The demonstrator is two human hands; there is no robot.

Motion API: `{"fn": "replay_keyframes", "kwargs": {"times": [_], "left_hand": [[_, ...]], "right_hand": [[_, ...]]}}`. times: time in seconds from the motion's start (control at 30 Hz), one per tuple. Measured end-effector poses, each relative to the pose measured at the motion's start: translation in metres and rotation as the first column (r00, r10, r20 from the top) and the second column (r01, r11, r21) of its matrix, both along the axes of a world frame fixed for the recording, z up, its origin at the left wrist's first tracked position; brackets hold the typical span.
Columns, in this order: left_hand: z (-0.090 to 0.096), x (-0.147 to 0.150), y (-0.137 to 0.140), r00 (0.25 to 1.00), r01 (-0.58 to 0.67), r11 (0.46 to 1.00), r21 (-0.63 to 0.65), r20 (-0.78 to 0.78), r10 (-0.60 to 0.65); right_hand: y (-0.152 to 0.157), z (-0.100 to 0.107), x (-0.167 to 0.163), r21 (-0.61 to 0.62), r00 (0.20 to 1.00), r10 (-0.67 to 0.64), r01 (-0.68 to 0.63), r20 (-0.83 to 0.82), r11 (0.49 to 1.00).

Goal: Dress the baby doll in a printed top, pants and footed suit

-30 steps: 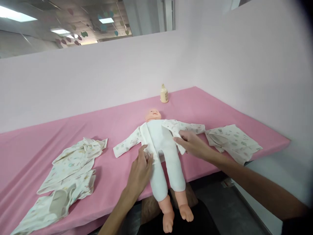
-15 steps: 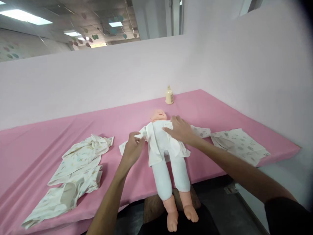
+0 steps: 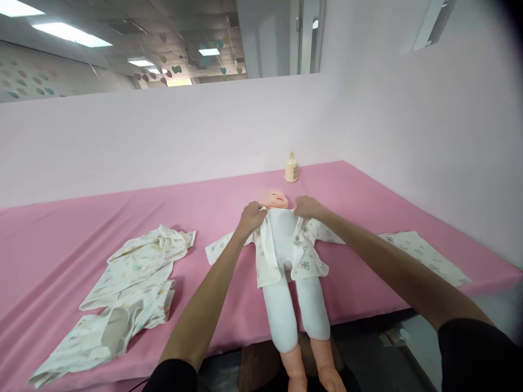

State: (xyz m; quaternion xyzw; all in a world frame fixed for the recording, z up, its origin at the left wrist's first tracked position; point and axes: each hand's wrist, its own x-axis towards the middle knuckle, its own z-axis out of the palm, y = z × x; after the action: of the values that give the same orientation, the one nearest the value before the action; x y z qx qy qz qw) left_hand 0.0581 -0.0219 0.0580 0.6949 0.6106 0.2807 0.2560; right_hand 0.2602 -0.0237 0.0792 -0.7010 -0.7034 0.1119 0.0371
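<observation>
A baby doll (image 3: 283,234) with a white cloth body lies on its back, head away from me and feet over the near edge. It wears a white printed baby shirt (image 3: 267,267) whose front hangs apart, both sleeves spread to the sides. At the collar on the left, my left hand (image 3: 252,216) is closed on the shirt's edge by the doll's neck. My right hand (image 3: 307,208) pinches the opposite collar edge near the doll's shoulder. Fingertips of both hands are partly hidden.
A pink-covered table (image 3: 196,204) runs along a white wall. Printed baby clothes (image 3: 139,267) lie crumpled at left, and a folded printed garment (image 3: 425,256) lies at right. Behind the doll's head stands a cream pump bottle (image 3: 291,170). Below the table is a clear container (image 3: 394,337).
My left hand has moved up from the sleeve to the collar. My right hand has shifted from the chest to the other collar edge. The shirt's front panels now lie flatter; the view has shifted slightly.
</observation>
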Motion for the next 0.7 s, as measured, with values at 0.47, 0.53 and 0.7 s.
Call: {"fn": "replay_keyframes", "kwargs": {"times": [0.47,0.53,0.7], "left_hand": [[0.000,0.018,0.005,0.987,0.116,0.985,0.126,0.096,-0.128],[0.004,0.015,-0.004,0.991,0.119,0.989,0.083,0.043,-0.123],[0.012,0.009,-0.038,0.986,0.137,0.990,-0.043,-0.085,-0.140]], "right_hand": [[0.007,-0.001,-0.033,0.219,0.952,0.243,-0.201,-0.186,0.955],[-0.001,-0.002,-0.031,0.227,0.951,0.217,-0.166,-0.221,0.960],[-0.037,-0.009,-0.023,0.258,0.927,0.074,0.025,-0.367,0.966]]}}
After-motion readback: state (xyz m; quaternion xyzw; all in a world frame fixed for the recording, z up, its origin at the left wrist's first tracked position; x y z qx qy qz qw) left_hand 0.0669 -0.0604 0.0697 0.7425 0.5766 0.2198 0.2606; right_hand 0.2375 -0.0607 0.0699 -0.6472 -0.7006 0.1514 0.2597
